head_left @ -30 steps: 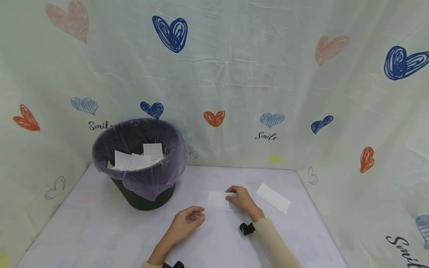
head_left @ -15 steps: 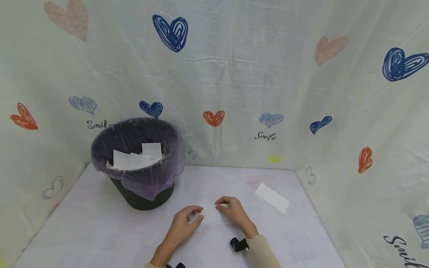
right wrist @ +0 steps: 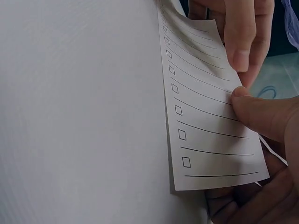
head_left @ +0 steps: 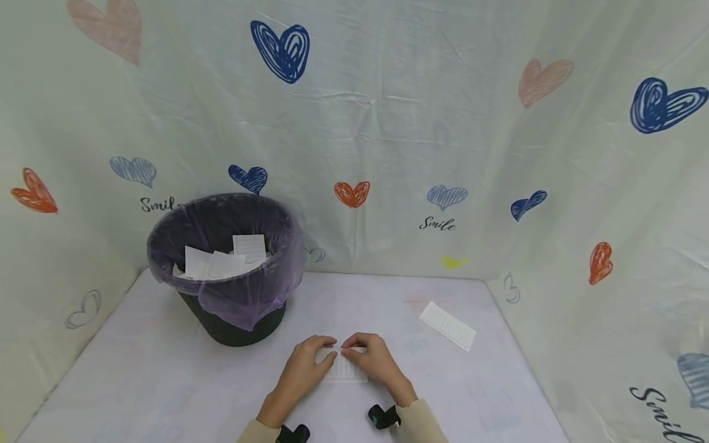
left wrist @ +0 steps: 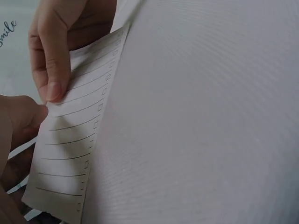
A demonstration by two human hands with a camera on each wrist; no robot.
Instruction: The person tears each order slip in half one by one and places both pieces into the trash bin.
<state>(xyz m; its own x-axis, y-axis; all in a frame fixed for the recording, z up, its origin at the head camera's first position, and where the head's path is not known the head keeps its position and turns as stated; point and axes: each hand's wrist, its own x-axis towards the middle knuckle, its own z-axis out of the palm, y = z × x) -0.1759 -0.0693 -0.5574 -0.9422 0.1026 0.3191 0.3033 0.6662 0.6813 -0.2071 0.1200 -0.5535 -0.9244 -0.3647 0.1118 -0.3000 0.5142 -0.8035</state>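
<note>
Here, pinching slip (head_left: 349, 373) by far edge with left hand (head_left: 302, 370) and right hand (head_left: 378, 360), seemingly from beneath too.

There are two lined sheets (head_left: 348, 371) outside one bin (head_left: 229, 323), at least three slips (head_left: 226, 266) inside, and one table (head_left: 166, 387).

the held slip (right wrist: 205, 116) is white, with black ruled lines and black box outlines. bin (head_left: 235, 333) is dark, liner (head_left: 240, 304) translucent purple. sleeves (head_left: 259, 433) are beige; pale backdrop (head_left: 388, 154) bears blue, orange-red, pink and yellow hearts (head_left: 352, 195).
</note>
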